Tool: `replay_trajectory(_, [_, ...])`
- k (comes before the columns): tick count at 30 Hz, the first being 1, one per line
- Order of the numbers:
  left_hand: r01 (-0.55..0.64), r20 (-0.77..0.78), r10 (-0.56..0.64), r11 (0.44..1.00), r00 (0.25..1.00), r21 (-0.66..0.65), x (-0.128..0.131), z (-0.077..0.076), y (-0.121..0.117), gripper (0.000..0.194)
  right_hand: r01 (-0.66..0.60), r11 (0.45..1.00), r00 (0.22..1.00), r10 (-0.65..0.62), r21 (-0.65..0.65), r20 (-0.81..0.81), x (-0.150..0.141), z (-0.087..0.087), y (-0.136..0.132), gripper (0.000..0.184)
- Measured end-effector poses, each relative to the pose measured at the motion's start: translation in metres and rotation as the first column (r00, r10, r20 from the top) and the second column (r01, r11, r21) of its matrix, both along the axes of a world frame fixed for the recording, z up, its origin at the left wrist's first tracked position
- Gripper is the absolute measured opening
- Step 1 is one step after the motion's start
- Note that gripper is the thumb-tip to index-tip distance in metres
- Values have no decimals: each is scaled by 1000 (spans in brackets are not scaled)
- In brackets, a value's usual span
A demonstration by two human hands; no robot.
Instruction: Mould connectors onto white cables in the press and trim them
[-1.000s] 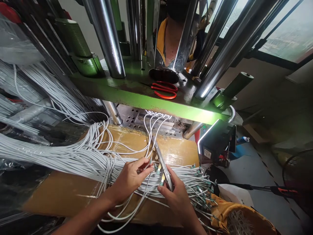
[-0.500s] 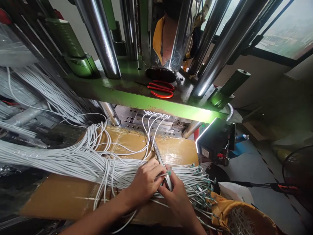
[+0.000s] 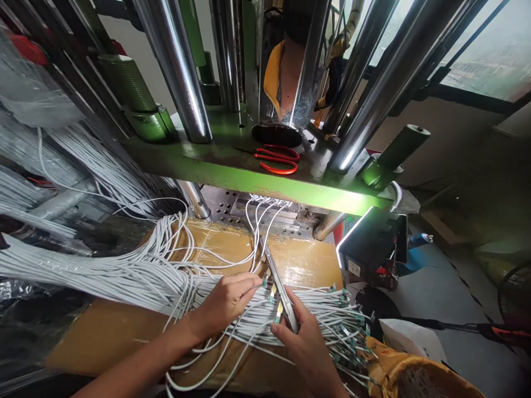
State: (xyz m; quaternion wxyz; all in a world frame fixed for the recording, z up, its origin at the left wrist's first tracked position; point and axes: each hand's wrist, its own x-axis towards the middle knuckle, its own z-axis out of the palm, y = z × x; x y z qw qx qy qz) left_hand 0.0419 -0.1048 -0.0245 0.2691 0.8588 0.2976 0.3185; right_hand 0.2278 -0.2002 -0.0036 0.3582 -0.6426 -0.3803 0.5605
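Observation:
My right hand (image 3: 305, 331) grips the lower end of a long metal mould bar (image 3: 284, 298), thumb on one side and fingers on the other. Along the bar's left edge sit two cable ends with green-and-yellow connectors (image 3: 272, 293), their white cables trailing left. My left hand (image 3: 234, 301) is closed in a pinch on another white cable, whose green connector end (image 3: 265, 280) meets the bar's edge higher up. Below both hands lies a thick bundle of white cables (image 3: 153, 284), with many green-tipped ends (image 3: 348, 326) on the right.
A green press plate (image 3: 232, 179) carries red-handled scissors (image 3: 277, 160). Beneath it, several white cables run from a metal mould (image 3: 265, 210). Cardboard (image 3: 307, 260) covers the worktop. A dark box with a light strip (image 3: 373, 249) and a yellow bag (image 3: 402, 359) are at right.
My left hand has moved left and up along the bar, away from my right hand. Connectors on the bar's left edge now show. The whole view has shifted slightly.

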Motion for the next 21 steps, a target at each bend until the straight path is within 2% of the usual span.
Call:
replay_trajectory(4, [-16,12,16,999,1000,30,2,0,1,18,24,999,1000,-25,-34,-20,-1,2,0,76])
replay_trajectory(15, [-50,26,49,997,998,51,8,-7,1,20,2,1000,1000,-2,26,-29,-1,3,3,69])
replay_trajectory(18, [-95,46,98,994,994,-61,16,-5,2,17,3,999,998,-1,34,-56,2,4,2,68])
replay_trajectory(20, [-236,104,265,945,959,-228,20,0,1,13,32,999,998,-31,15,-54,9,2,-3,71])
replay_trajectory(21, [-301,154,367,894,918,-333,22,2,0,22,53,999,998,-52,13,-40,13,0,-7,73])
